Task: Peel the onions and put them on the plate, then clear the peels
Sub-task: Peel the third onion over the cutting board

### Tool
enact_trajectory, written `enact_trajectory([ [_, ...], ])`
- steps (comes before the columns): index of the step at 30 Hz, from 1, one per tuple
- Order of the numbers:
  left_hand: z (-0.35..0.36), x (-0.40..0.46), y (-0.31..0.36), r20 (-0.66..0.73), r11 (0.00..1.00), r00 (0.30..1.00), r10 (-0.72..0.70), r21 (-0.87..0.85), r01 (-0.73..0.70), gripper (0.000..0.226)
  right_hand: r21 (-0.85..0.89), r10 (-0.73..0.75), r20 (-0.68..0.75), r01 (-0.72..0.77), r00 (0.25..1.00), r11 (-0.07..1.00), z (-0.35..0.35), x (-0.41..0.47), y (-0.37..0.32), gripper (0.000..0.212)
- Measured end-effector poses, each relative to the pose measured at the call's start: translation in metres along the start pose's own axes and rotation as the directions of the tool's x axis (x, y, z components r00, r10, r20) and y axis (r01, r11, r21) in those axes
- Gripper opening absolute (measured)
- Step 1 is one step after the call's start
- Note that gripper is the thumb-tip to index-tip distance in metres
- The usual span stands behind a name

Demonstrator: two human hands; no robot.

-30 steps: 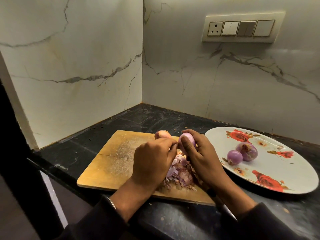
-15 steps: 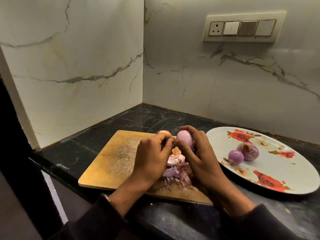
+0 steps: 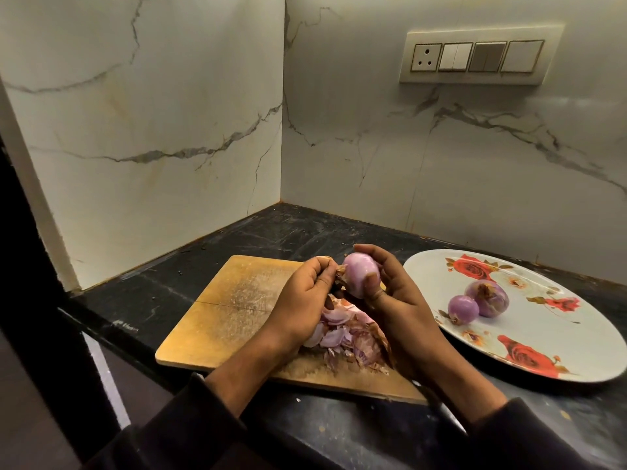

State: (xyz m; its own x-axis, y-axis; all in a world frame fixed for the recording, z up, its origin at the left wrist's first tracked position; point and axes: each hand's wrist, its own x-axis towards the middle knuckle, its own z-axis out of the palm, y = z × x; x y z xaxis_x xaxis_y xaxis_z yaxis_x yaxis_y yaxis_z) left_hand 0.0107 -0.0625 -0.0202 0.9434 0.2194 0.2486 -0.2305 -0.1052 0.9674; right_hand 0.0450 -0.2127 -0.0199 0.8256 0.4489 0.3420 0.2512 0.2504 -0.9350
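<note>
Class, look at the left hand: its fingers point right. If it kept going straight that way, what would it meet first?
Almost at once, the onion held in the right hand. The left hand pinches a bit of peel right at the onion's side, so hardly any gap shows, though depth is hard to judge.

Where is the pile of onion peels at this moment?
In the head view, the peel pile lies on the near right part of the wooden cutting board, between and below the left hand and right hand, left of the floral plate.
</note>
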Motion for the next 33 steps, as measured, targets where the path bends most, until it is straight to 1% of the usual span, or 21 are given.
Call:
enact_trajectory([
  [3, 0.001, 0.000, -0.001, -0.049, 0.994, 0.996, 0.075, 0.085, -0.071, 0.023, -0.077, -0.042, -0.034, 0.039, 0.999, 0.996, -0.001, 0.001, 0.001, 0.036],
  [5, -0.001, -0.001, 0.000, -0.062, 0.984, 0.989, 0.133, 0.124, -0.124, 0.028, -0.114, -0.063, -0.034, 0.059, 0.997, 0.992, -0.002, 0.002, 0.002, 0.037],
  [6, -0.001, -0.002, 0.001, -0.066, 0.981, 0.986, 0.151, 0.136, -0.141, 0.027, -0.128, -0.070, -0.030, 0.066, 0.997, 0.990, -0.003, 0.001, 0.002, 0.037],
  [9, -0.003, -0.002, 0.000, -0.100, 0.966, 0.975, 0.199, 0.186, -0.178, 0.014, -0.202, -0.102, -0.016, 0.097, 0.995, 0.975, -0.004, 0.002, 0.005, 0.037],
  [13, -0.004, -0.001, 0.000, -0.121, 0.972, 0.974, 0.193, 0.162, -0.173, 0.009, -0.296, -0.135, -0.016, 0.125, 0.991, 0.947, -0.006, 0.004, 0.010, 0.038],
  [16, -0.004, 0.000, -0.001, -0.144, 0.976, 0.972, 0.186, 0.144, -0.165, 0.008, -0.307, -0.128, -0.013, 0.118, 0.992, 0.944, -0.003, 0.003, 0.007, 0.040],
  [19, -0.007, 0.002, -0.003, -0.157, 0.980, 0.972, 0.174, 0.119, -0.157, 0.012, -0.292, -0.119, -0.002, 0.114, 0.993, 0.950, 0.001, 0.001, 0.006, 0.040],
  [21, -0.007, 0.003, -0.003, -0.143, 0.992, 0.982, 0.122, 0.051, -0.116, 0.014, -0.235, -0.104, -0.001, 0.101, 0.995, 0.967, 0.003, -0.001, 0.004, 0.039],
  [24, -0.006, 0.004, -0.001, -0.097, 0.994, 0.995, 0.016, -0.110, -0.026, 0.017, -0.004, -0.024, -0.006, 0.024, 1.000, 1.000, 0.006, -0.003, 0.002, 0.036],
  [26, -0.004, 0.005, -0.001, -0.063, 0.978, 0.997, -0.035, -0.207, 0.021, 0.018, 0.175, 0.048, -0.003, -0.047, 0.999, 0.984, 0.007, -0.002, 0.000, 0.035],
  [28, -0.003, 0.006, 0.000, -0.042, 0.966, 0.997, -0.062, -0.253, 0.049, 0.018, 0.320, 0.107, 0.004, -0.103, 0.994, 0.942, 0.008, -0.001, -0.003, 0.036],
  [30, -0.003, 0.006, 0.000, -0.021, 0.958, 0.997, -0.079, -0.278, 0.071, 0.017, 0.386, 0.147, 0.023, -0.145, 0.989, 0.911, 0.007, 0.000, -0.005, 0.037],
  [33, -0.004, 0.007, -0.001, 0.009, 0.948, 0.995, -0.102, -0.302, 0.100, 0.018, 0.395, 0.158, 0.043, -0.162, 0.986, 0.904, 0.004, 0.003, -0.007, 0.039],
])
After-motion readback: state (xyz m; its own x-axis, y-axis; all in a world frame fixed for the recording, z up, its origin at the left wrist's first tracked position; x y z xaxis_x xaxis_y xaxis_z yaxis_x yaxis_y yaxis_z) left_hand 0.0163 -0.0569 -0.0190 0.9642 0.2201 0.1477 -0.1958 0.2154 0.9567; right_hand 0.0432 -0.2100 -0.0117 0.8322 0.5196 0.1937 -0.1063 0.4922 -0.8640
